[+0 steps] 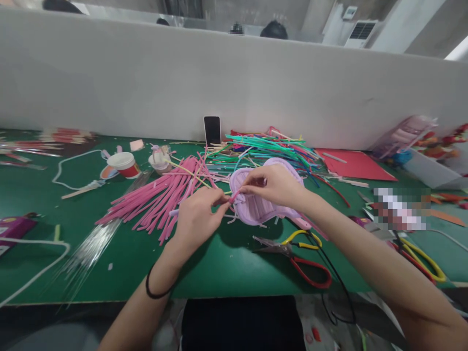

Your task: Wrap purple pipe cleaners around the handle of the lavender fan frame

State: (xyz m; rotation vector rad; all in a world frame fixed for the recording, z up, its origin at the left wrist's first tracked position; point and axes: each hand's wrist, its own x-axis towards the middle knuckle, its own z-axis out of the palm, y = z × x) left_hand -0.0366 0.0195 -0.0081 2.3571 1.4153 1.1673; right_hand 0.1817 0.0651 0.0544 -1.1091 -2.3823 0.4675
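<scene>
My left hand (199,214) and my right hand (280,184) meet over the middle of the table, both closed in a pinch. Between their fingertips runs a short length of pink pipe cleaner (234,197). Right beside it is a lilac, rounded piece built of coiled pipe cleaners (258,210), partly covered by my right hand. Whether my right fingers also grip the lilac piece, I cannot tell. Left of my left hand lies a loose bundle of pink pipe cleaners (146,195). Scissors with one yellow and one red handle (288,249) lie below my right hand.
Behind the hands are a pile of coloured pipe cleaners (266,144), a phone (212,130) leaning on the white partition (219,83), and red sheets (360,165). At left stand a paper cup (126,165) and thin clear sticks (93,248). A black cable (338,278) crosses the front edge.
</scene>
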